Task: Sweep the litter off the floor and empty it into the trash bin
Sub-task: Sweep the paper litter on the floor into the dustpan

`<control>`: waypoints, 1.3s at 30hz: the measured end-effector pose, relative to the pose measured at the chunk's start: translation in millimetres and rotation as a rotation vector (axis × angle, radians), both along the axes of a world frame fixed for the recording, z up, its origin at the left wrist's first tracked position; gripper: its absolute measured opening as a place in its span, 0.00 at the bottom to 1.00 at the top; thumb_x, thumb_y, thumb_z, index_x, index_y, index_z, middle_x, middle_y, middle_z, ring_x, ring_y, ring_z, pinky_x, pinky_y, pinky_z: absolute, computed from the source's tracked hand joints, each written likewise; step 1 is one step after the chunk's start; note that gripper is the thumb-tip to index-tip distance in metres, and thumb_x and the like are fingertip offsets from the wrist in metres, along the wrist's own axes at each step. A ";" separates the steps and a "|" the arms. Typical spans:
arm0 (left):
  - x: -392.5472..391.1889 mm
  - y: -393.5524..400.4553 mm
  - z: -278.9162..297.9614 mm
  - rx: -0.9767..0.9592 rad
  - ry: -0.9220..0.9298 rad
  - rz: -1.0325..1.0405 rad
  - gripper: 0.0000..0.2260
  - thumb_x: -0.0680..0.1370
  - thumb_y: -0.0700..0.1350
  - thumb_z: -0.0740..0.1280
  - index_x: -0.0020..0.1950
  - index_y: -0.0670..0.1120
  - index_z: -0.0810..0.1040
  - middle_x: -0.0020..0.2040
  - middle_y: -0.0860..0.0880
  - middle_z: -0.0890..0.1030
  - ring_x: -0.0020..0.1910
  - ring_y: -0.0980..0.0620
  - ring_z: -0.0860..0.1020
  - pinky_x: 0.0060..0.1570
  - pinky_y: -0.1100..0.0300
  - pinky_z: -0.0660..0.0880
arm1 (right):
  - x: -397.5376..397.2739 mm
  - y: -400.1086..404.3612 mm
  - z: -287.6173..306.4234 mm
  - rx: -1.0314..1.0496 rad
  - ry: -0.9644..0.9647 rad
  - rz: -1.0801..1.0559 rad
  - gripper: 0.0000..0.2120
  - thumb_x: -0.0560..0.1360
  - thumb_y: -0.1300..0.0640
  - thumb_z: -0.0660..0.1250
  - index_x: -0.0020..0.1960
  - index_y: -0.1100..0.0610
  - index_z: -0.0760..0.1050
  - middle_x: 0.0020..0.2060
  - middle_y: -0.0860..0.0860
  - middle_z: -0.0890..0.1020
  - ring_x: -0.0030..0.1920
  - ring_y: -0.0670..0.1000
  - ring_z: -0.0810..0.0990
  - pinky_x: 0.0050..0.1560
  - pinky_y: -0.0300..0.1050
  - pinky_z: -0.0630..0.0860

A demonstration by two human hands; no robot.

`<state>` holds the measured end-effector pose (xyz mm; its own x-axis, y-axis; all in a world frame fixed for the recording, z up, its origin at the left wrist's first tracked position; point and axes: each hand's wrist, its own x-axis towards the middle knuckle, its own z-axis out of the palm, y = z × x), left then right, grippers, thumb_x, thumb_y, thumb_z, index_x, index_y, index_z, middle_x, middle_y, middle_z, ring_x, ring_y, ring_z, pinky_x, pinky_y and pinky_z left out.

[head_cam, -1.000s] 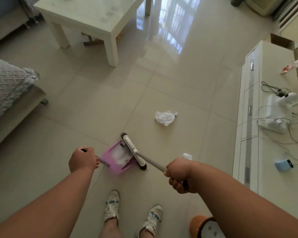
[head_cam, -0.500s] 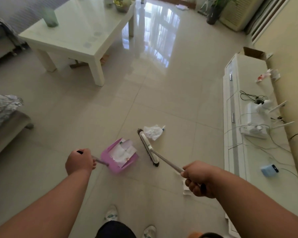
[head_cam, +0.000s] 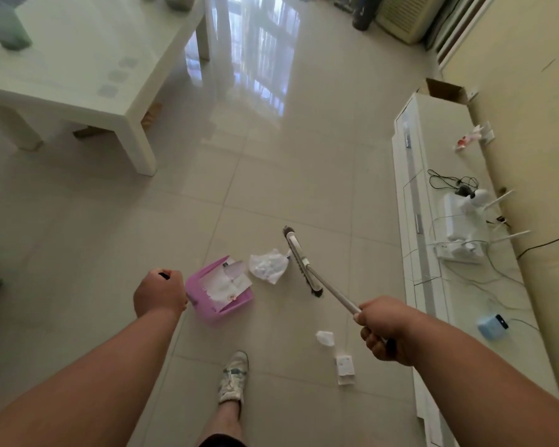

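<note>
My left hand (head_cam: 159,293) is shut on the handle of a pink dustpan (head_cam: 218,290) that rests on the floor with white paper scraps inside. My right hand (head_cam: 386,330) is shut on the handle of a broom, whose white head (head_cam: 301,261) lies on the tiles to the right of a crumpled white plastic bag (head_cam: 268,265). The bag sits between the broom head and the dustpan's open mouth. A small white paper wad (head_cam: 325,338) and a small white box (head_cam: 345,369) lie on the floor below my right hand. No trash bin is in view.
A white coffee table (head_cam: 88,79) stands at the upper left. A long low white cabinet (head_cam: 433,285) with cables and devices runs along the right wall. My foot in a white sneaker (head_cam: 234,375) is just behind the dustpan. Open glossy tiles stretch ahead.
The broom head has swung from the dustpan's mouth to the far right side of the plastic bag. The view has tilted up and forward. The dustpan has stayed roughly in place.
</note>
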<state>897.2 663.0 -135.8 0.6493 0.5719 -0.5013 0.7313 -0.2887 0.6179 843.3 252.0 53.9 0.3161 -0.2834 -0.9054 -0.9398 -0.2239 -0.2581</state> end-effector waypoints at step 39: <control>110.7 -47.5 58.8 -0.047 0.101 -0.202 0.07 0.81 0.44 0.65 0.46 0.47 0.81 0.26 0.50 0.85 0.33 0.39 0.89 0.49 0.39 0.88 | 81.0 49.1 -30.3 0.196 0.165 -0.105 0.20 0.81 0.59 0.61 0.72 0.59 0.71 0.29 0.50 0.68 0.23 0.45 0.63 0.21 0.34 0.60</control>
